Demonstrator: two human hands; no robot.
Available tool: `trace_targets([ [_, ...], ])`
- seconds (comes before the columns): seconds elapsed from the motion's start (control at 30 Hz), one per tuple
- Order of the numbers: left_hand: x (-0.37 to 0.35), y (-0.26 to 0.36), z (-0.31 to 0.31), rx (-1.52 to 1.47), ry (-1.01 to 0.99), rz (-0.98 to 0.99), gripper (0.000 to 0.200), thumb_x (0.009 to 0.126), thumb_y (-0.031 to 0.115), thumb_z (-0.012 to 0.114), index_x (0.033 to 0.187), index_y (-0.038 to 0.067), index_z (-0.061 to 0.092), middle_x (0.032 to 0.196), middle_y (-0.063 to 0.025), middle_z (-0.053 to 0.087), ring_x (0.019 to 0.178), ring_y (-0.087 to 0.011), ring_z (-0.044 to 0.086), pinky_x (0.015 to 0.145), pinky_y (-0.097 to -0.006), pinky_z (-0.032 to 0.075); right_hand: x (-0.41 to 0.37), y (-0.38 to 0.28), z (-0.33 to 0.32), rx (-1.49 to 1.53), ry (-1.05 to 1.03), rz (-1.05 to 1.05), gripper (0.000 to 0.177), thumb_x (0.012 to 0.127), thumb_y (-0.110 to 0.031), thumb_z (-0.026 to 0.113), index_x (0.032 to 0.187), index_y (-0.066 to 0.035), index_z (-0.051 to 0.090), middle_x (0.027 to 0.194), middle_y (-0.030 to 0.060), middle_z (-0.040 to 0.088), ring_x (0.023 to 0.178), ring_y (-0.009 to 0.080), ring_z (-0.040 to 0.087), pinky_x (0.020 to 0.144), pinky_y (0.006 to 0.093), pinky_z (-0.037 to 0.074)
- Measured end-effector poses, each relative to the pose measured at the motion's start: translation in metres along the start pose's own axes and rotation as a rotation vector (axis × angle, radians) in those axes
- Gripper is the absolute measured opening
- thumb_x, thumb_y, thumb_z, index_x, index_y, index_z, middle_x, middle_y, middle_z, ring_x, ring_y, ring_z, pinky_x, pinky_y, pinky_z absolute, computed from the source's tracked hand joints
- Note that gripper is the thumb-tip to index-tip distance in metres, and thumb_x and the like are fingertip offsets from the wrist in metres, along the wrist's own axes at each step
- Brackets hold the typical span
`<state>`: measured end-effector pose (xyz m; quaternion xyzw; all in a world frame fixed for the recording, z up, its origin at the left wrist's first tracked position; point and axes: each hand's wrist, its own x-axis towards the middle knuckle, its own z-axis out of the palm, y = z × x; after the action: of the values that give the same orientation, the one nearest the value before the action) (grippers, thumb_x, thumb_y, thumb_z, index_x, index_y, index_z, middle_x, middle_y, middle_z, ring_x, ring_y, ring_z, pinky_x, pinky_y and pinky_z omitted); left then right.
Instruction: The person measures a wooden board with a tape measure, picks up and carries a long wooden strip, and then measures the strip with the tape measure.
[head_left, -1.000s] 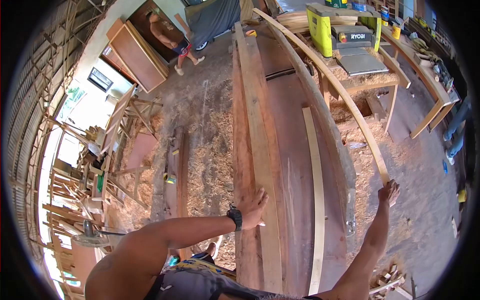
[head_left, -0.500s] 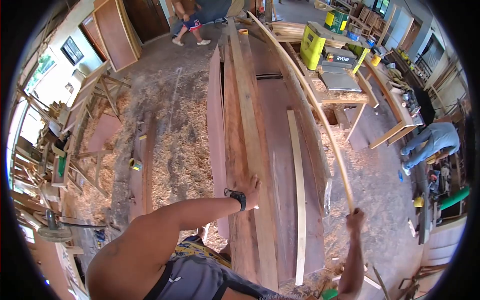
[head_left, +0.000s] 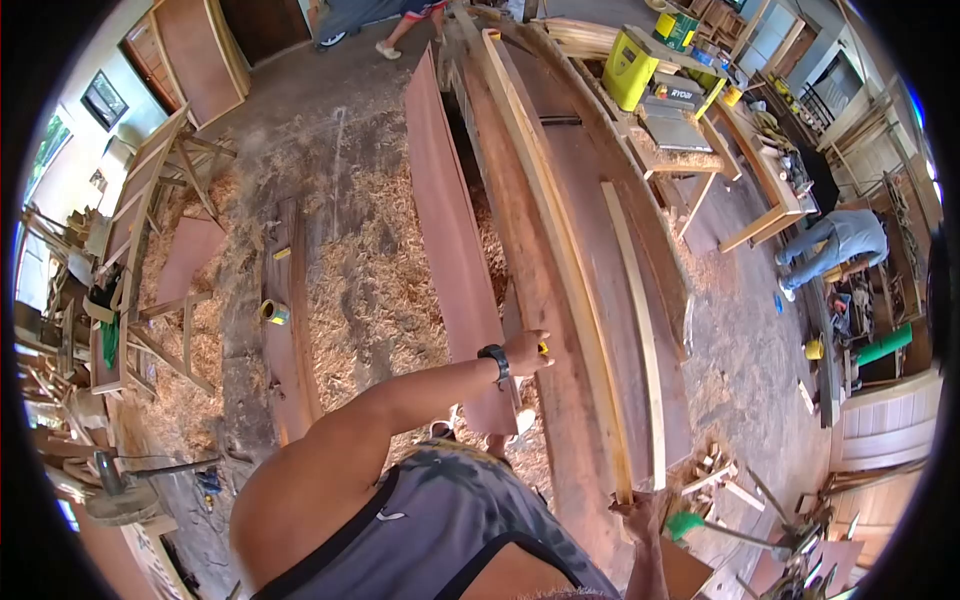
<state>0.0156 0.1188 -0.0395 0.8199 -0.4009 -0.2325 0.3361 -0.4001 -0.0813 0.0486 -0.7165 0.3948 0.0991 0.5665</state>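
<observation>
My left hand (head_left: 528, 353), with a black watch on its wrist, is closed around a small yellow object (head_left: 543, 348) beside the left edge of a broad brown plank (head_left: 560, 400). Low on the right, my right hand (head_left: 637, 510) grips the near end of a long, narrow wooden strip (head_left: 575, 270). That strip runs away from me over the stacked boards. To its right, a shorter pale strip (head_left: 637, 320) lies on a reddish-brown panel (head_left: 590, 210).
A green planer (head_left: 672, 105) stands on a bench at the upper right. One person (head_left: 835, 245) bends over at the right; another person's legs (head_left: 410, 25) show at the top. A reddish sheet (head_left: 450, 220), wood shavings (head_left: 370, 290) and an open can (head_left: 273, 312) are on the left.
My right hand has brought the strip's near end leftward, over the boards. My left hand has left the plank's surface and is now closed, with yellow showing in it. The view has shifted.
</observation>
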Motion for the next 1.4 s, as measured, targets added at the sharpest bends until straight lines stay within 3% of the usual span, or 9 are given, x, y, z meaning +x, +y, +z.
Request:
trace_targets([
  [0.07, -0.022, -0.013, -0.005, -0.131, -0.094, -0.23, 0.061, 0.079, 0.042, 0.072, 0.119, -0.002, 0.06, 0.11, -0.0254, 0.064, 0.1, -0.0356, 0.063, 0.085, -0.0422, 0.051, -0.014, 0.006, 0.018, -0.056, -0.016, 0.032, 0.019, 0.072, 0.006, 0.07, 0.091, 0.008, 0.07, 0.08, 0.0093, 0.069, 0.073, 0.0151, 0.066, 0.065, 0.0272, 0.053],
  [0.2, -0.047, -0.076, 0.024, -0.202, -0.137, -0.142, 0.066, 0.079, 0.045, 0.073, 0.122, -0.003, 0.057, 0.093, -0.0231, 0.067, 0.087, -0.0314, 0.067, 0.073, -0.0391, 0.052, -0.037, 0.005, 0.044, 0.254, -0.148, 0.125, 0.023, 0.077, 0.005, 0.07, 0.1, 0.008, 0.068, 0.091, 0.0116, 0.07, 0.08, 0.0198, 0.069, 0.075, 0.0308, 0.057],
  [0.23, -0.052, -0.062, 0.006, -0.61, -0.368, -0.434, 0.057, 0.084, 0.046, 0.07, 0.119, 0.002, 0.059, 0.089, -0.0165, 0.068, 0.085, -0.0233, 0.068, 0.066, -0.0338, 0.053, -0.042, -0.003, 0.05, 0.228, -0.185, 0.131, 0.024, 0.077, 0.005, 0.071, 0.101, 0.008, 0.068, 0.091, 0.0123, 0.07, 0.082, 0.0203, 0.07, 0.075, 0.0299, 0.057],
  [0.3, -0.048, -0.057, 0.005, -1.237, -0.338, -0.456, 0.047, 0.087, 0.049, 0.066, 0.114, 0.009, 0.061, 0.088, -0.0107, 0.067, 0.085, -0.0181, 0.068, 0.061, -0.0304, 0.053, -0.049, -0.006, 0.066, 0.227, -0.195, 0.145, 0.027, 0.075, 0.004, 0.074, 0.101, 0.007, 0.067, 0.092, 0.0114, 0.07, 0.082, 0.0196, 0.069, 0.075, 0.03, 0.057],
  [0.4, -0.039, -0.032, -0.044, -1.456, -0.568, -0.41, 0.046, 0.088, 0.052, 0.064, 0.109, 0.012, 0.059, 0.093, -0.0097, 0.067, 0.085, -0.0218, 0.068, 0.059, -0.0332, 0.054, -0.058, -0.001, 0.086, 0.144, -0.203, 0.091, 0.034, 0.073, 0.002, 0.079, 0.103, 0.006, 0.066, 0.093, 0.0091, 0.069, 0.083, 0.017, 0.067, 0.075, 0.0298, 0.057],
  [0.53, -0.004, -0.056, -0.028, -1.59, -0.587, -0.397, 0.041, 0.09, 0.05, 0.062, 0.106, 0.012, 0.055, 0.092, -0.0095, 0.067, 0.084, -0.0244, 0.069, 0.056, -0.0378, 0.055, -0.067, -0.005, 0.112, 0.037, -0.092, -0.136, 0.049, 0.067, -0.01, 0.088, 0.105, 0.001, 0.06, 0.087, 0.0027, 0.064, 0.076, 0.0102, 0.06, 0.066, 0.0262, 0.05],
  [0.77, -0.004, -0.032, -0.022, -1.361, -0.388, -0.418, 0.034, 0.089, 0.039, 0.067, 0.106, 0.01, 0.058, 0.081, -0.0053, 0.065, 0.076, -0.0189, 0.069, 0.054, -0.034, 0.055, -0.092, -0.03, 0.124, -0.244, 0.306, -0.271, 0.061, 0.061, -0.031, 0.089, 0.107, -0.004, 0.061, 0.067, 0.0055, 0.056, 0.053, 0.0091, 0.046, 0.044, 0.0276, 0.034],
  [1.03, -0.011, 0.02, 0.029, -1.379, -0.29, -0.438, 0.035, 0.09, 0.034, 0.067, 0.108, 0.007, 0.056, 0.08, -0.0045, 0.058, 0.067, -0.0168, 0.063, 0.051, -0.032, 0.052, -0.08, 0.061, 0.065, -0.509, 0.443, -0.616, 0.055, 0.065, -0.031, 0.074, 0.109, 0.0, 0.065, 0.081, 0.0132, 0.06, 0.073, 0.032, 0.056, 0.068, 0.0445, 0.047],
  [1.4, -0.004, 0.062, 0.096, -1.204, -0.422, -0.554, 0.03, 0.091, 0.037, 0.065, 0.103, 0.012, 0.056, 0.08, -0.0057, 0.062, 0.069, -0.0178, 0.065, 0.05, -0.0321, 0.052, -0.082, 0.097, -0.004, -0.645, 0.407, -0.547, 0.057, 0.063, -0.017, 0.071, 0.118, -0.004, 0.061, 0.08, 0.0132, 0.061, 0.074, 0.0336, 0.058, 0.072, 0.0455, 0.048],
])
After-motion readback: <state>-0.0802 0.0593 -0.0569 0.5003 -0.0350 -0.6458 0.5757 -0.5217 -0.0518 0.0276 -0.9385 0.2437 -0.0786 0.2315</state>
